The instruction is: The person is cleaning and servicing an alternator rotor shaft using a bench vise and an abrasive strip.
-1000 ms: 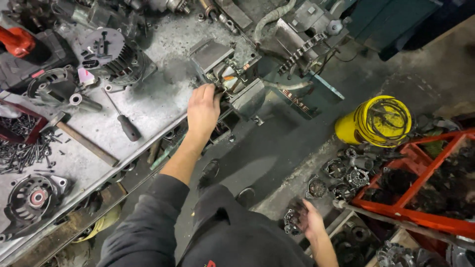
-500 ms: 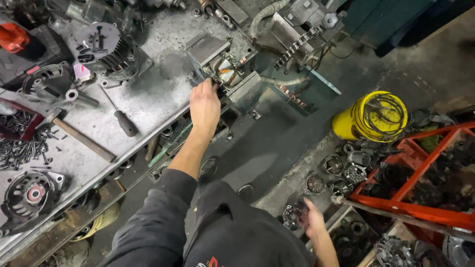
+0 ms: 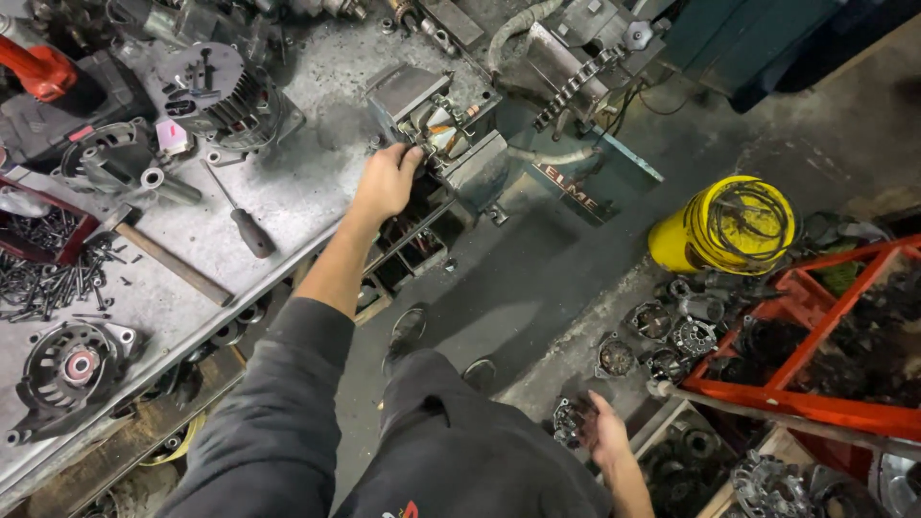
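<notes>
Under left grip (image 3: pixel 384 180), bench machine (image 3: pixel 436 125), fingertips touching

A screwdriver (image 3: pixel 245 223) lies on the workbench (image 3: pixel 307 197), left of the left hand (image 3: pixel 384 180); a bucket (image 3: pixel 724 225) stands on the floor, right.

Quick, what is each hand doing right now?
Left hand: fingers curled on the metal machine at the bench edge.
Right hand: open, empty, down beside the floor parts.

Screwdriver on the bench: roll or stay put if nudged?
The screwdriver would probably roll a little: round dark handle, thin shaft, lying flat on the bench. Likely stiff and light. The gritty surface may slow it.
</notes>
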